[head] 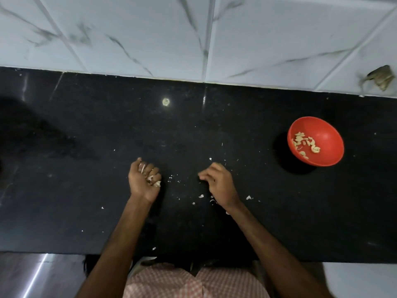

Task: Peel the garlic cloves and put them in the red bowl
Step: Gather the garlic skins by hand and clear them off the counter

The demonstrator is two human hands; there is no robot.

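A red bowl point(322, 127) stands on the black counter at the right, with several peeled garlic cloves point(305, 144) in it. My left hand point(142, 180) lies palm up at the centre, fingers curled round a bunch of garlic skins point(153, 179). About a hand's width to the right, my right hand point(219, 183) rests on the counter with fingertips bent down onto the surface; whether it pinches anything is hidden. Small skin scraps point(201, 196) lie between and around both hands.
The black counter point(86, 158) runs to a white marbled tile wall point(150, 35) at the back. A brownish scrap point(381, 78) sits on the tiles at the far right. The counter's front edge is near my body.
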